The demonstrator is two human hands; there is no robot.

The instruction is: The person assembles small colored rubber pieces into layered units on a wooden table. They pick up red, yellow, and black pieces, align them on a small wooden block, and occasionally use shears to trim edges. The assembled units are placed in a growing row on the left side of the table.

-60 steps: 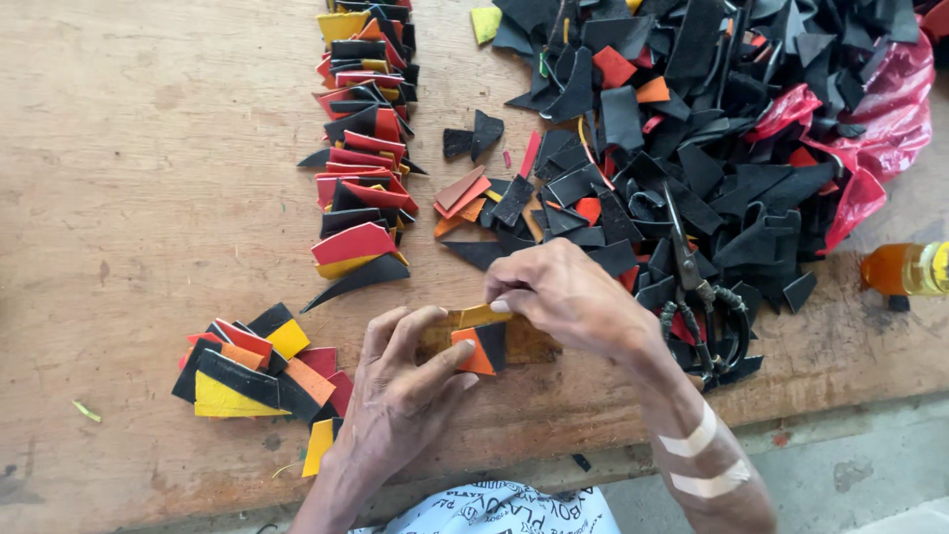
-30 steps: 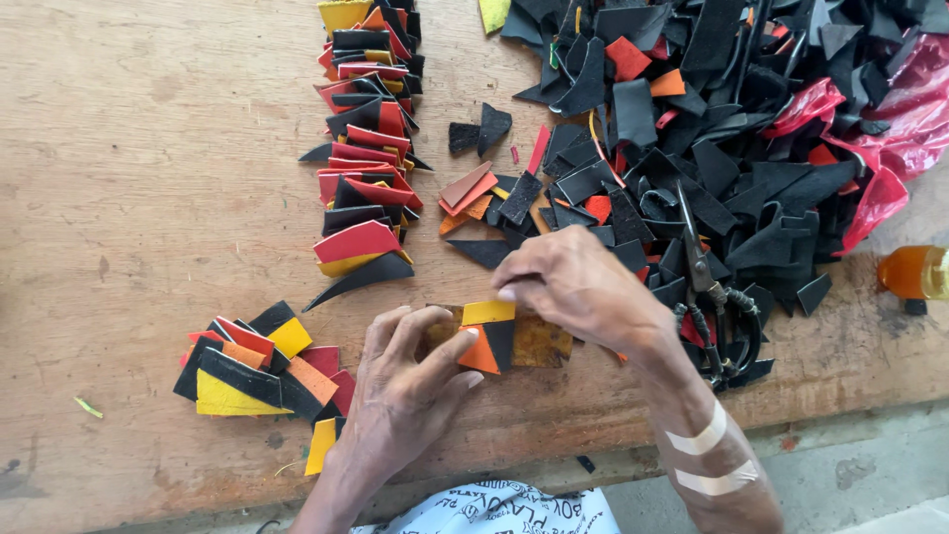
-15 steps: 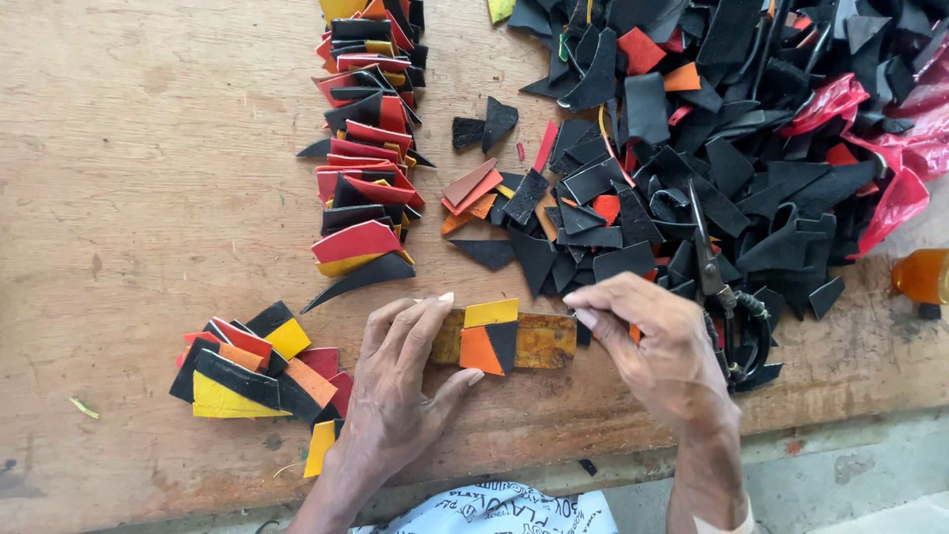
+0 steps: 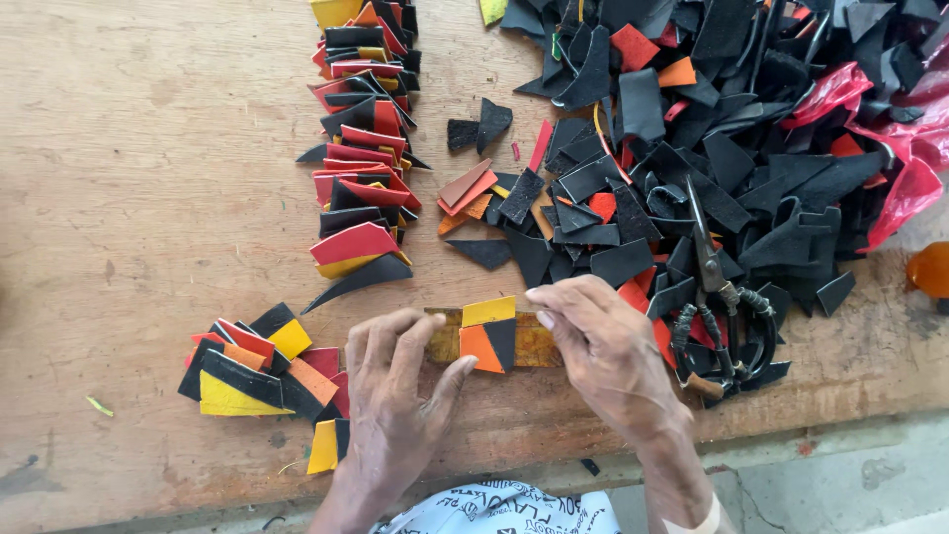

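Head view — patchwork strip [image 4: 491, 334] lies between left hand [image 4: 395, 396] and right hand [image 4: 603, 346], fingertips pressing its ends.

Soft even daylight, faint shadows, sharp focus, mild glare on red plastic [image 4: 905, 188]

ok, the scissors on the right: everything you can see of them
The scissors lie flat at the near edge of the heap of black scraps, blades pointing away from the person, handles toward the table's front edge. The blades look like dark, dull metal and are closed or nearly so. The two finger loops are wrapped in dark cord or cloth strips. They rest on black and red offcuts. The right hand is just beside the handles; contact is unclear.
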